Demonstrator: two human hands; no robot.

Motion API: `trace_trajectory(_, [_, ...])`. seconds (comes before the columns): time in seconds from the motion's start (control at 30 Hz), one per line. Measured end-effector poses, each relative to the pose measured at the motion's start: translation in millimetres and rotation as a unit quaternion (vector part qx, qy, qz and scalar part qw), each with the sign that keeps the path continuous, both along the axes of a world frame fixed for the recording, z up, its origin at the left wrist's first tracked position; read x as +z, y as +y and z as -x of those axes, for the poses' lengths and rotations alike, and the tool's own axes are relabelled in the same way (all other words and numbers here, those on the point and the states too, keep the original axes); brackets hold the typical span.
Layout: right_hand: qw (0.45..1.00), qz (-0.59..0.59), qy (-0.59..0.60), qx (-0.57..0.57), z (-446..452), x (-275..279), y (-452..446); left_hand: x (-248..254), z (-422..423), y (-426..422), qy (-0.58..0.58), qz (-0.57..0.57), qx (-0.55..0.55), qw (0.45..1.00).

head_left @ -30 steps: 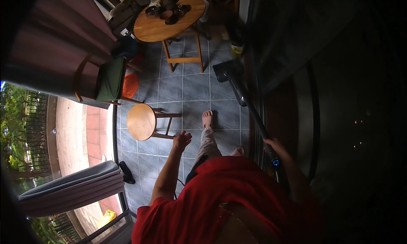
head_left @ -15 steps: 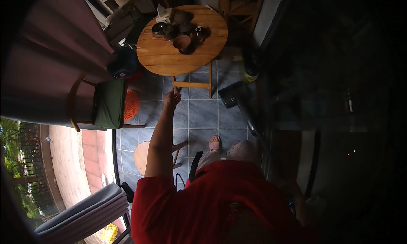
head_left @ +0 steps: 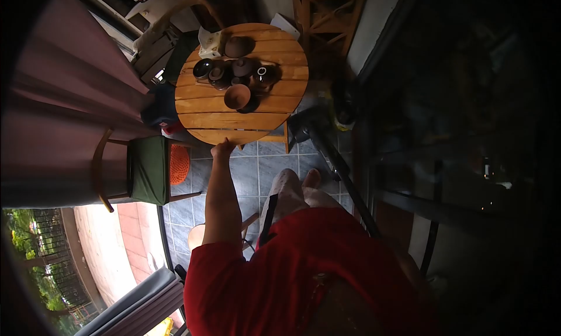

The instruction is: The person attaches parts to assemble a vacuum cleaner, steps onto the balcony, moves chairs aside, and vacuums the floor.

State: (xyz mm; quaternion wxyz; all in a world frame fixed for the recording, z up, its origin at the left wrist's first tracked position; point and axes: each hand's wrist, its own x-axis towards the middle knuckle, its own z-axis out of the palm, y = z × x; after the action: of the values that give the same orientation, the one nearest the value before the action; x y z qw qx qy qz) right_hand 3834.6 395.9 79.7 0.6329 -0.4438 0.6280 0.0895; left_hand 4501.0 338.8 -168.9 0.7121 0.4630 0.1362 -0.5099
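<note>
My left hand (head_left: 221,148) is at the near edge of a round slatted wooden table (head_left: 210,121). Its thumb lies on the tabletop and the fingers curl under the rim, partly hidden. Toward the near side of the top are a reddish-brown bowl (head_left: 237,96), a dark pot (head_left: 242,67), a black bowl (head_left: 203,69) and a dark cup (head_left: 265,73). To the right, a vacuum cleaner's black tube (head_left: 345,181) slants from its floor head (head_left: 304,121), beside the table, back toward my body. My right hand does not show; that side is dark and hidden by my red shirt.
A chair with a green seat (head_left: 147,169) and an orange round thing (head_left: 179,164) stand left. A light wooden stool (head_left: 197,236) is partly behind my left arm. Grey tiles (head_left: 242,175) cover the floor. A dark glass panel runs along the right.
My left hand has gone from open in front of the table to gripping its edge. I am closer to the table, and one leg has come forward.
</note>
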Motion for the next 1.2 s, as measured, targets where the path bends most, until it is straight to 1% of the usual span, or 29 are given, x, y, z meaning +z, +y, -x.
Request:
trace_trajectory(0.07, [0.999,-0.025,-0.037,-0.016,3,-17,-14,-4,2,-1,-0.1,-0.076,-0.022,0.992])
trace_trajectory(0.1, [0.997,-0.044,-0.062,-0.033,3,-26,-21,-4,3,-1,-0.18,-0.133,-0.057,0.973])
trace_trajectory(0.17, [0.991,-0.077,-0.09,-0.06,4,-39,-40,-6,4,-2,-0.325,-0.24,-0.143,0.903])
trace_trajectory(0.2, [0.998,-0.017,-0.064,-0.019,-8,-23,-52,-7,6,3,-0.327,-0.25,-0.137,0.901])
trace_trajectory(0.23, [0.998,-0.019,-0.066,-0.015,-22,-5,-69,-7,9,5,-0.305,-0.248,-0.112,0.913])
trace_trajectory(0.27, [0.99,0.054,0.027,0.126,-39,14,-90,6,19,2,-0.218,-0.188,-0.007,0.958])
trace_trajectory(0.3, [0.95,0.127,0.119,0.259,-45,24,-103,21,29,1,-0.125,-0.122,0.097,0.98])
trace_trajectory(0.33, [0.962,0.138,0.068,0.227,-33,4,-110,19,28,1,-0.087,-0.095,0.144,0.981])
trace_trajectory(0.37, [0.961,0.139,0.068,0.229,-19,-11,-121,16,27,4,-0.087,-0.094,0.147,0.981])
trace_trajectory(0.43, [0.974,0.069,0.056,0.21,-12,-14,-138,20,33,11,-0.05,0.017,0.151,0.987])
trace_trajectory(0.47, [0.973,0.068,0.057,0.212,-13,-7,-147,11,31,13,-0.02,0.034,0.167,0.985])
trace_trajectory(0.5, [0.975,0.061,0.07,0.201,-19,7,-157,6,33,15,-0.019,0.032,0.172,0.984])
trace_trajectory(0.57, [0.976,0.052,0.083,0.196,-23,28,-172,2,40,24,-0.088,0.004,0.122,0.989])
trace_trajectory(0.6, [0.978,0.022,0.076,0.192,-23,36,-180,5,45,25,-0.089,0.004,0.126,0.988])
trace_trajectory(0.63, [0.98,-0.006,0.071,0.186,-21,41,-190,8,49,25,-0.058,0.074,0.125,0.988])
trace_trajectory(0.67, [0.976,0.014,0.059,0.21,-9,33,-193,10,55,24,-0.027,0.143,0.122,0.982])
trace_trajectory(0.7, [0.976,0.013,0.059,0.211,2,25,-197,-2,53,26,-0.027,0.143,0.123,0.982])
trace_trajectory(0.77, [0.977,0.016,0.007,0.212,26,4,-203,-54,35,35,-0.023,0.086,0.187,0.978])
trace_trajectory(0.8, [0.98,0.014,-0.008,0.197,34,-1,-207,-64,37,35,-0.022,0.056,0.218,0.974])
trace_trajectory(0.83, [0.983,0.011,-0.023,0.181,43,-6,-211,-59,44,33,-0.023,0.053,0.216,0.975])
trace_trajectory(0.9, [0.978,0.008,0.01,0.209,44,9,-226,-19,70,21,-0.033,0.063,0.204,0.976])
trace_trajectory(0.93, [0.979,0.007,0.01,0.205,52,8,-235,33,97,9,0.019,0.1,0.242,0.965])
trace_trajectory(0.97, [0.974,0.008,0.01,0.227,60,7,-244,28,96,7,0.02,0.099,0.238,0.966])
trace_trajectory(1.03, [0.969,0.008,0.011,0.246,73,7,-259,-5,80,14,-0.046,0.022,0.242,0.969])
trace_trajectory(1.07, [0.968,0.032,0.026,0.249,75,13,-266,27,103,-1,-0.091,-0.055,0.236,0.966])
trace_trajectory(1.1, [0.965,0.058,0.042,0.251,80,19,-272,22,104,-5,-0.097,-0.115,0.229,0.962])
trace_trajectory(1.13, [0.966,0.058,0.041,0.249,86,22,-281,20,101,-3,-0.098,-0.115,0.228,0.962])
trace_trajectory(1.17, [0.96,0.072,0.053,0.267,91,25,-289,17,98,4,-0.245,-0.227,0.118,0.935])
trace_trajectory(1.2, [0.953,0.087,0.064,0.283,98,27,-296,16,96,11,-0.383,-0.326,0.003,0.864])
